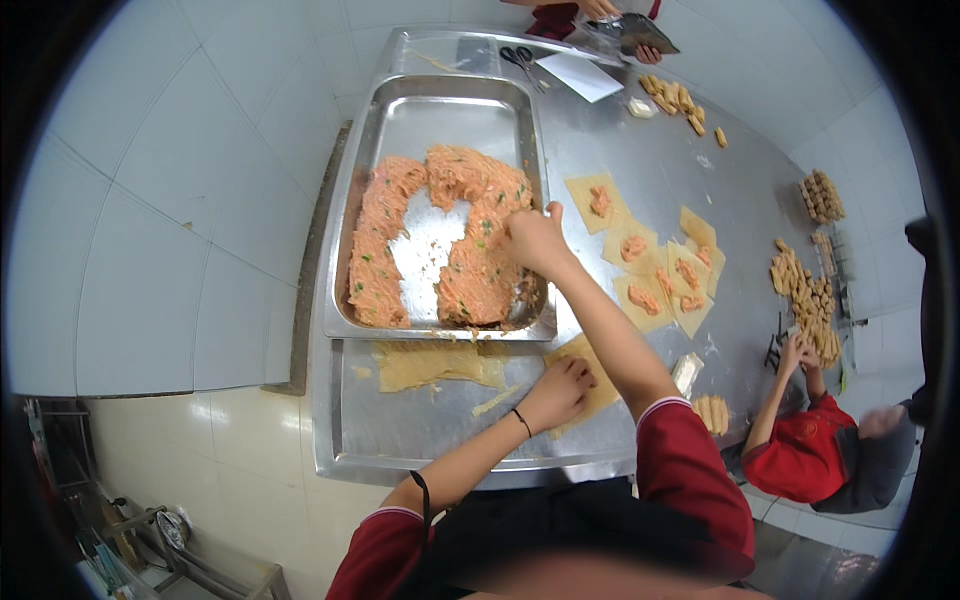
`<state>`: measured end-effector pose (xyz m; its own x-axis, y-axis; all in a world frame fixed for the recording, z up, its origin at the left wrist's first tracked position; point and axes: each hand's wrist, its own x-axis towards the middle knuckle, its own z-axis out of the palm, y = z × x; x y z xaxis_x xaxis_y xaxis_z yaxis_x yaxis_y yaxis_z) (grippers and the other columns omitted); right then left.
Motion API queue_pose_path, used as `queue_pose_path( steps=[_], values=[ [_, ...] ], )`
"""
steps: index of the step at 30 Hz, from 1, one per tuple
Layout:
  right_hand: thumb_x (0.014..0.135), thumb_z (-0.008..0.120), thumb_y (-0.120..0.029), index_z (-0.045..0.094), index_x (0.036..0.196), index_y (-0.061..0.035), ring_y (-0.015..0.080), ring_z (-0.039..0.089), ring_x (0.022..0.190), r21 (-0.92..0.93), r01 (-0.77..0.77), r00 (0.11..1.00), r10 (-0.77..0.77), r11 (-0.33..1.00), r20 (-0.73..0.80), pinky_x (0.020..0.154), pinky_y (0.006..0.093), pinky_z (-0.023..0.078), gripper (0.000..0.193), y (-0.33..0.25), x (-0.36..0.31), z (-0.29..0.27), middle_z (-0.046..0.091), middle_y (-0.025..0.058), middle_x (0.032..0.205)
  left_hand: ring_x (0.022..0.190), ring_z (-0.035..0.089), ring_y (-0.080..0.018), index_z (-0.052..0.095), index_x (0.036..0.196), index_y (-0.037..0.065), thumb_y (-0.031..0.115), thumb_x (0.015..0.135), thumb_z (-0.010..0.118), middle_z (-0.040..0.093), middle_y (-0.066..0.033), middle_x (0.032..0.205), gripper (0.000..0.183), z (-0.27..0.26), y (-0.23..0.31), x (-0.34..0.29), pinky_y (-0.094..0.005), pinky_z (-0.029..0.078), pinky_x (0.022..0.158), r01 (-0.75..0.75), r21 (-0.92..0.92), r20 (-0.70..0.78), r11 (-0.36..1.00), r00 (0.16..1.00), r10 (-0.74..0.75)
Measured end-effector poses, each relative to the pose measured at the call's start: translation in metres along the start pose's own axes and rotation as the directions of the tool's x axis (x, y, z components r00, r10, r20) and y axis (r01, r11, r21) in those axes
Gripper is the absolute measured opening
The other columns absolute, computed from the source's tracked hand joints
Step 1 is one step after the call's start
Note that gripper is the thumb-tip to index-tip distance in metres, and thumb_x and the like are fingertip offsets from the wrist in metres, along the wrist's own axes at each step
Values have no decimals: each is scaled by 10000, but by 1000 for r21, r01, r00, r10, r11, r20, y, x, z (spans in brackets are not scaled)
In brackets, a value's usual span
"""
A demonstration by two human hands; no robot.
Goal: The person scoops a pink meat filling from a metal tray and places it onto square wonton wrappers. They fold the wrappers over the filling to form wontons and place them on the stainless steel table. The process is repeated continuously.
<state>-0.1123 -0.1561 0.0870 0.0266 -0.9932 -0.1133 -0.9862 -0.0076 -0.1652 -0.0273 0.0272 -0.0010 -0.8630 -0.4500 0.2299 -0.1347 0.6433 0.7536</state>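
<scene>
A deep steel tray [345,300] holds orange-pink minced meat filling [385,240] flecked with green, spread in two thick bands. My right hand [535,240] is at the right-hand band, fingers curled into the filling's edge and thumb raised; its fingertips are partly hidden. Below the tray, my left hand [562,392] has its bent fingers on the edge of a thin yellow wrapper sheet [590,402]. To the left lies a stack of yellow wrappers [440,366]. Right of the tray, several square wrappers [612,248] lie spread out, most with a lump of filling [633,248] on top.
Black scissors [520,62] and a white sheet [580,77] lie at the far end of the steel table [730,200]. Finished rolls [800,290] are piled at right, more [675,100] at the back. A co-worker in red [800,440] handles rolls; another person's hands [648,52] hold something dark.
</scene>
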Motion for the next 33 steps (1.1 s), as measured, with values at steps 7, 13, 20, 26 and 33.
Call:
queue_pose_path(
  steps=[7,13,20,26,33],
  values=[
    [671,761,-258,647,1113,-80,269,604,1020,-53,160,951,-168,986,-259,925,453,288,490,-10,117,1,642,93,1107,1040,490,-310,594,973,53,118,707,638,522,-117,1043,277,2,-1,-3,-419,425,904,-73,-1,-105,997,992,73],
    [536,774,-360,696,1040,-103,278,624,979,-39,121,987,-116,992,113,934,446,276,571,-1,175,-5,680,94,1000,1072,463,-304,575,967,64,108,705,632,502,-106,1055,272,6,-2,-3,-412,402,925,-80,-41,-150,996,986,73],
    [553,758,-335,720,895,-91,299,630,864,-33,174,983,-172,984,65,867,450,294,421,0,169,-2,682,116,845,1076,453,-309,544,1030,32,168,735,650,485,-120,1092,342,8,-2,-3,-414,407,926,-81,-18,-127,997,989,78],
    [516,758,-321,715,774,-91,274,630,835,13,162,986,-163,987,36,878,442,276,348,-3,164,4,666,115,851,1091,455,-305,570,983,59,111,705,635,494,-112,1066,290,8,-1,-2,-410,394,951,-82,-50,-162,995,984,73],
    [605,727,-288,701,827,-58,282,624,837,-36,207,976,-209,978,-58,877,442,294,321,-7,151,-1,654,119,856,1074,459,-305,566,957,63,109,702,635,495,-110,1057,268,9,-1,-3,-415,401,932,-92,-55,-167,994,983,82]
  ],
)
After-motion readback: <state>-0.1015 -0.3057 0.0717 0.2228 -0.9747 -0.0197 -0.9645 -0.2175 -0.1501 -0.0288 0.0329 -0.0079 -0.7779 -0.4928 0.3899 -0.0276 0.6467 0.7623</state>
